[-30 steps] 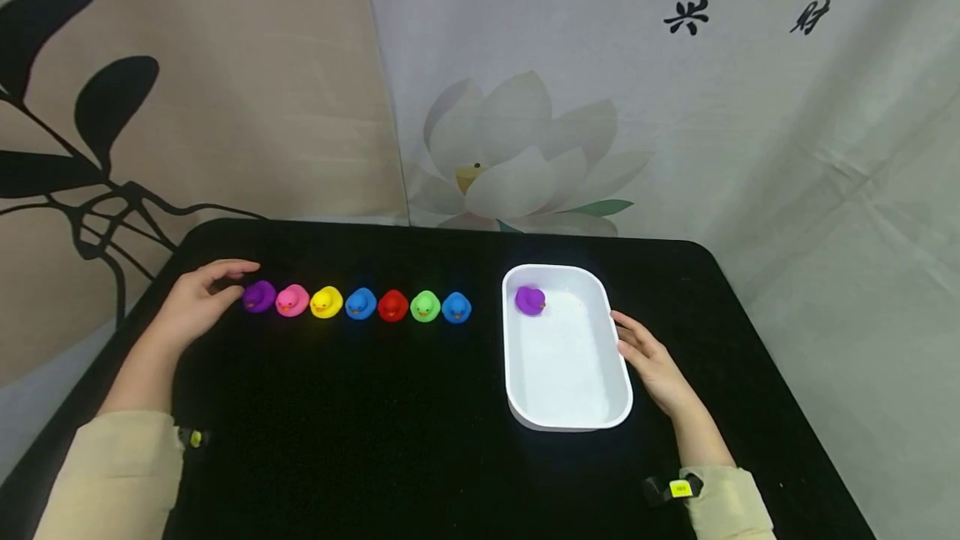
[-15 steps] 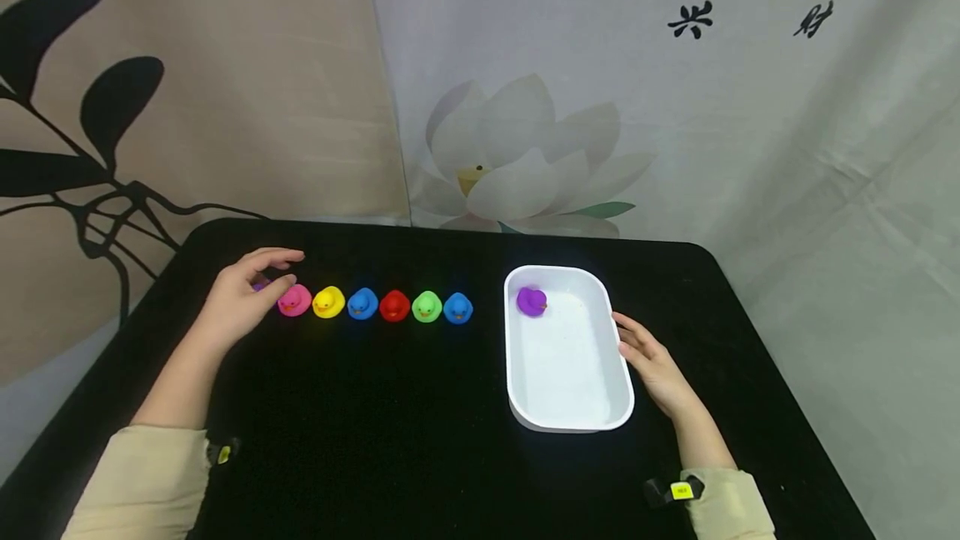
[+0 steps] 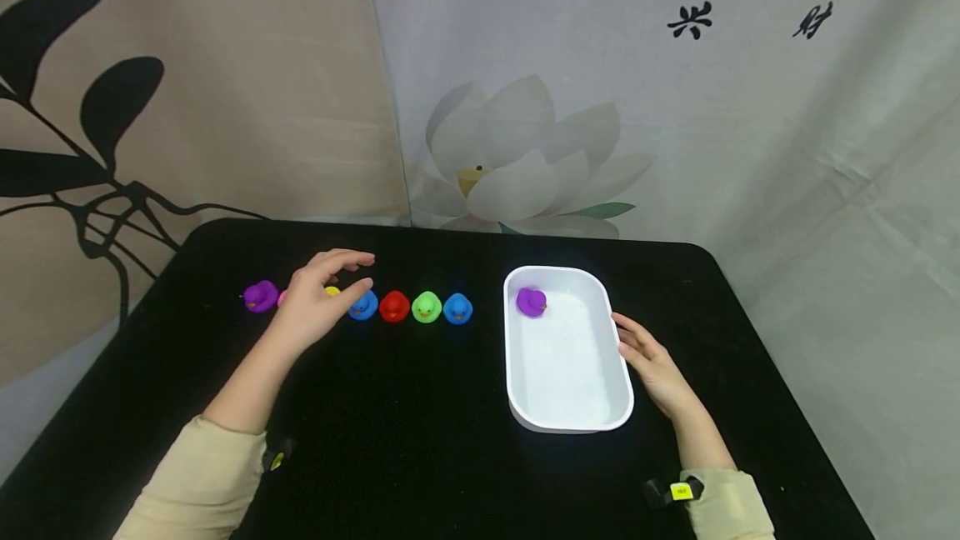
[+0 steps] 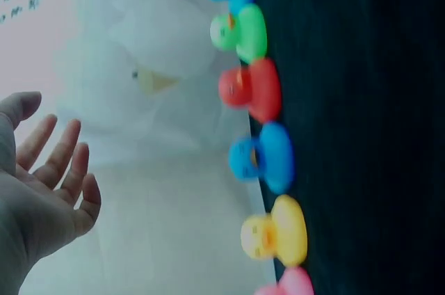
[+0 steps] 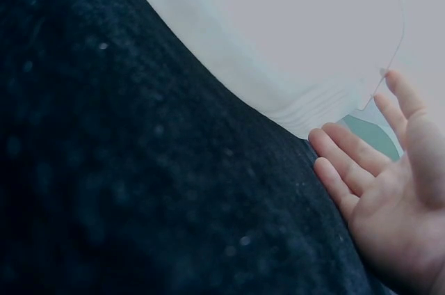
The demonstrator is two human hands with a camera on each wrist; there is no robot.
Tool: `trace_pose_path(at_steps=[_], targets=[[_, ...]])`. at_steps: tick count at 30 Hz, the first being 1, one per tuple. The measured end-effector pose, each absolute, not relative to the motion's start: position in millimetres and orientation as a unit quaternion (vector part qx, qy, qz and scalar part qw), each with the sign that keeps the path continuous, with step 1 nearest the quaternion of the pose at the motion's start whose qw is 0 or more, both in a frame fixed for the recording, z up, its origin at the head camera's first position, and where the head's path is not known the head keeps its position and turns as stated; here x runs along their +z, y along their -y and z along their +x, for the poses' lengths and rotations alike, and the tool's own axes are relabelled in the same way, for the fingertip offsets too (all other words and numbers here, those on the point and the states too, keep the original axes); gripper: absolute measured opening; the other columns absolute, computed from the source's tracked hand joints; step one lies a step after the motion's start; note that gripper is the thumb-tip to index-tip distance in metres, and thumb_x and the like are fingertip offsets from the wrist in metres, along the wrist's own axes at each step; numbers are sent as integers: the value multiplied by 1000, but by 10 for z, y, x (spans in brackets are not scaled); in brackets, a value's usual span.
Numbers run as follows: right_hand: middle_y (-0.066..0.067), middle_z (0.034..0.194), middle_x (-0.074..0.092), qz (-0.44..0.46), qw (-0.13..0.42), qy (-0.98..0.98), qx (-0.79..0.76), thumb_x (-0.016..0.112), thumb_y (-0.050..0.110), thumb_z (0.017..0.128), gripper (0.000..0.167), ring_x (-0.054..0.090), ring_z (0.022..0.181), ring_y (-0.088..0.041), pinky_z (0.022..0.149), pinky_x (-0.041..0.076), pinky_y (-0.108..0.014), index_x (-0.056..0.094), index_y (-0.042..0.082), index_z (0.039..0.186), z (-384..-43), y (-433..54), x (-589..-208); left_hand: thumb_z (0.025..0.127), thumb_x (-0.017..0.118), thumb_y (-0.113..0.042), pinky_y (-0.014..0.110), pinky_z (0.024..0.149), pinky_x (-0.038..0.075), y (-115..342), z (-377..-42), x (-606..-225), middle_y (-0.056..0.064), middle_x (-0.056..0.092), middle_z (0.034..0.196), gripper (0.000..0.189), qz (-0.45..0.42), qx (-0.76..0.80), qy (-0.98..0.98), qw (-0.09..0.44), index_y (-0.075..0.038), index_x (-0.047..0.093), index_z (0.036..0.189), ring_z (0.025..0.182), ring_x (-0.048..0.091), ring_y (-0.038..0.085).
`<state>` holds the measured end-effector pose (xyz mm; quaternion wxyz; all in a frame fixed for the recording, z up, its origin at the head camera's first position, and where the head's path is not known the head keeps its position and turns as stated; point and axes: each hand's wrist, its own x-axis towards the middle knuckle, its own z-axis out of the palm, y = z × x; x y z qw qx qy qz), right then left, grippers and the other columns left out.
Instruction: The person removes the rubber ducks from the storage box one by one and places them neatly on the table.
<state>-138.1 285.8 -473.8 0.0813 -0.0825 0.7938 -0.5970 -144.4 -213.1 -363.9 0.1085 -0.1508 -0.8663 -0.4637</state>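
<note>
My left hand [image 3: 315, 302] hovers over the row of rubber ducks with its fingers loosely spread and nothing between them. In the head view it hides most of the pink and yellow ducks. A purple duck [image 3: 260, 297] sits left of it; to its right are a blue duck [image 3: 363, 305], a red duck [image 3: 394, 307], a green duck [image 3: 427, 307] and another blue duck [image 3: 457, 308]. My right hand [image 3: 654, 367] rests its extended fingertips against the right side of a white tray [image 3: 570, 423]. Inside that tray, near its back left corner, lies another purple duck [image 3: 532, 302].
A black-covered table [image 3: 390, 440] carries everything. Behind it hangs a pale curtain [image 3: 787, 148] printed with a lotus and dark characters. The left wrist view shows the yellow duck [image 4: 288, 232] in the row.
My left hand has moved right along the row, from beside the leftmost purple duck to over the pink and yellow ducks. The right hand and tray look unchanged.
</note>
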Motion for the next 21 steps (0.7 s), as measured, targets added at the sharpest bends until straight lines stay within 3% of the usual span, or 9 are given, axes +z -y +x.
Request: trace_pose_path(at_steps=[13, 21], targets=[[-23, 144, 40, -82, 84, -790, -602, 52, 22, 100, 52, 39, 129, -40, 99, 33, -61, 34, 8, 147, -1385, -2864, -4755, 89, 69, -17, 43, 86, 41, 1494, -1500, -3729, 5, 62, 111, 33, -213, -479, 848, 77, -7, 63, 120, 106, 50, 26], [-23, 144, 40, -83, 82, -790, -602, 52, 22, 100, 52, 40, 128, -40, 98, 33, -61, 34, 8, 147, -1384, -2867, -4758, 87, 72, -24, 40, 87, 46, 1097, -1523, -3762, -2, 62, 109, 33, -220, -468, 854, 55, -11, 65, 117, 104, 49, 21]])
